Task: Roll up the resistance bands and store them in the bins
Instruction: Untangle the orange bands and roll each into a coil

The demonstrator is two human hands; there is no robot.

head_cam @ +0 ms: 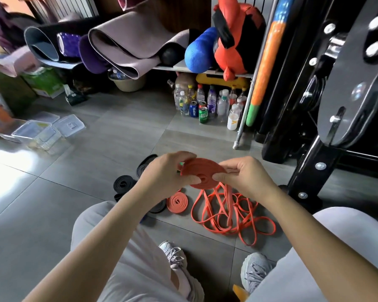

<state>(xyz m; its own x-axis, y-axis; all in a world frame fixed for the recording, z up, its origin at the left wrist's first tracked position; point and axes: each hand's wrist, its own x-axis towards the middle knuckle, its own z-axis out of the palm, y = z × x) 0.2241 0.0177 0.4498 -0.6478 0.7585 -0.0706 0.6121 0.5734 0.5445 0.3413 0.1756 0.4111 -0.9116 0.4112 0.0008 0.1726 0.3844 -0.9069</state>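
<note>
A flat coil of orange resistance band (202, 173) hangs between both hands above the floor. My left hand (165, 173) pinches its left side, and my right hand (243, 175) pinches its right edge. The unrolled tail (225, 212) of orange band drops from the coil into a loose tangle on the tiles. A finished small orange roll (177, 202) lies on the floor beside it. Rolled black bands (124, 183) lie to the left, partly hidden by my left arm. Clear plastic bins (38, 132) sit on the floor at far left.
A shelf with rolled yoga mats (127, 43) and a blue foam roller (200, 50) stands ahead. Bottles and cans (207, 104) cluster beneath it. A black gym machine frame (327, 101) fills the right. My knees and shoes (254, 272) are below.
</note>
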